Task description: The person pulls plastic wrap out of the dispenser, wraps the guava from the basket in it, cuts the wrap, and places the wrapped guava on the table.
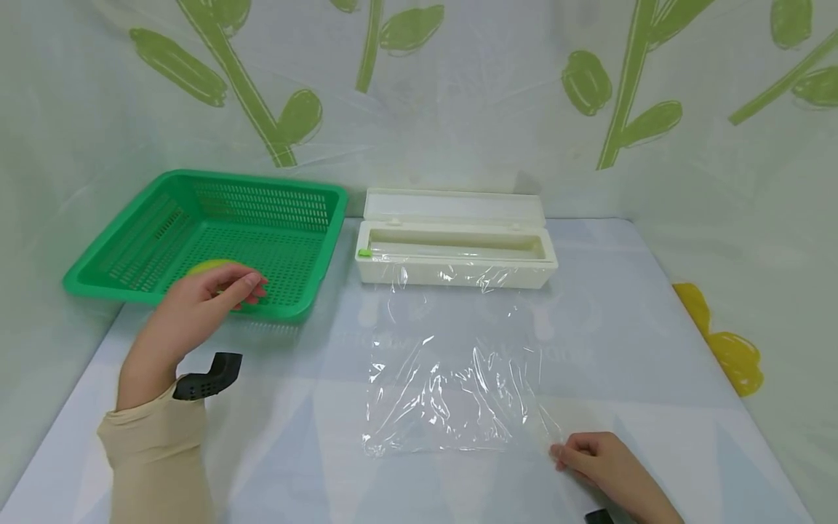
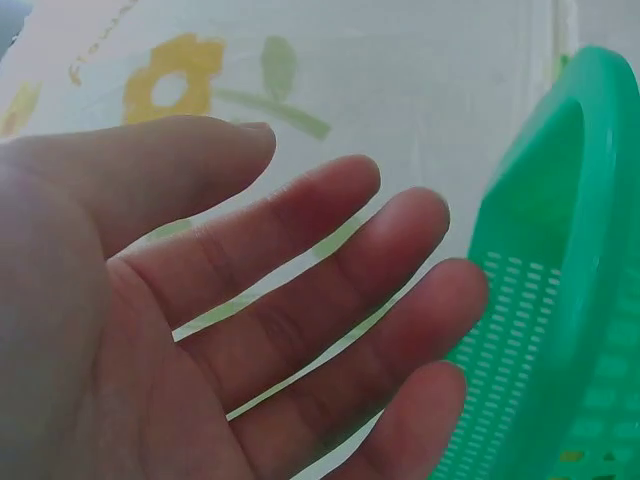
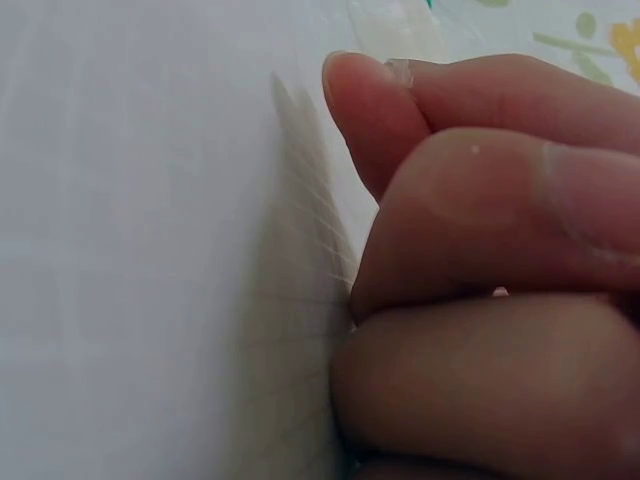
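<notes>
A clear sheet of plastic wrap (image 1: 452, 393) runs from the roll in a white dispenser box (image 1: 458, 273) toward the front of the table. Between thumb and forefinger, my right hand (image 1: 605, 462) pinches the sheet's near right corner low over the tabletop. My left hand (image 1: 203, 302) is over the front rim of a green basket (image 1: 321, 240), its fingers relaxed and holding nothing. Behind that hand, a yellow-green thing (image 1: 211, 265) in the basket is mostly hidden. In the left wrist view the fingers are spread slightly beside the basket wall.
The dispenser's lid (image 1: 452, 206) stands raised at the back, with a small green piece (image 1: 364, 253) on its left front edge. A pale cloth (image 1: 275, 437) covers the table. A curtain with green leaf prints (image 1: 458, 109) hangs close behind.
</notes>
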{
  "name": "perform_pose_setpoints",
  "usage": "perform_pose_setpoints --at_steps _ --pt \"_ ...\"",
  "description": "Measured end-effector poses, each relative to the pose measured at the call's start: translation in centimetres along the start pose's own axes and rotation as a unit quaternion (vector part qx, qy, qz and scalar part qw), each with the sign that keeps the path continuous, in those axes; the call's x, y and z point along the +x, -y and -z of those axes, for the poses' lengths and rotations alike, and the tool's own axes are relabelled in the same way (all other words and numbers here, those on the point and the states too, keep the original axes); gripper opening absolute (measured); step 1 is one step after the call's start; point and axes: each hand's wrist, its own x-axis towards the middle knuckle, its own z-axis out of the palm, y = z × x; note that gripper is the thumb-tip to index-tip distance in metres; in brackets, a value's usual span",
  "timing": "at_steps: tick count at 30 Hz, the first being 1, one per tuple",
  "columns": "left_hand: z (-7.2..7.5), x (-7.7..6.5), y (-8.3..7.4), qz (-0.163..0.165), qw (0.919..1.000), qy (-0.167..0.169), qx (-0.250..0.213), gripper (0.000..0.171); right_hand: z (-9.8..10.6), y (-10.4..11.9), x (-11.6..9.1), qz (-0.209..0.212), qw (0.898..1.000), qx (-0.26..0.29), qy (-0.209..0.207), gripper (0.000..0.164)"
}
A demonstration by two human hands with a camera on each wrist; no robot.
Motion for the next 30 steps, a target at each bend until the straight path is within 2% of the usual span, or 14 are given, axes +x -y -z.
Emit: perform_pose_setpoints --at_steps 9,13,17,20,24,27,30 --pt "-0.4 0.6 1.6 0.034 0.9991 -0.024 0.002 0.048 -0.2 -0.1 -0.2 0.004 1.0 -0.011 -0.001 0.035" --pt "-0.5 0.9 2.4 0.048 0.9974 -0.047 0.026 0.053 -0.2 0.0 0.0 0.006 1.0 -0.013 -0.003 0.034" --pt "-0.9 1.5 3.4 0.033 0.994 -0.075 0.072 0.052 -0.1 0.3 0.0 0.005 1.0 -0.009 -0.004 0.034" --pt "-1.2 1.9 4.1 0.02 0.9895 -0.094 0.108 0.049 -0.1 0.5 0.0 0.006 1.0 -0.006 0.0 0.034" --pt "-1.5 2.5 4.6 0.021 0.9809 -0.133 0.14 0.044 -0.1 0.4 0.1 0.006 1.0 -0.009 0.0 0.034" --pt "-1.8 2.8 4.7 0.036 0.9722 -0.173 0.153 0.042 -0.2 0.2 0.0 0.007 1.0 -0.013 -0.004 0.033" --pt "-1.8 2.7 4.8 0.064 0.9655 -0.189 0.167 0.046 -0.3 0.1 -0.1 0.009 1.0 -0.013 -0.007 0.033"
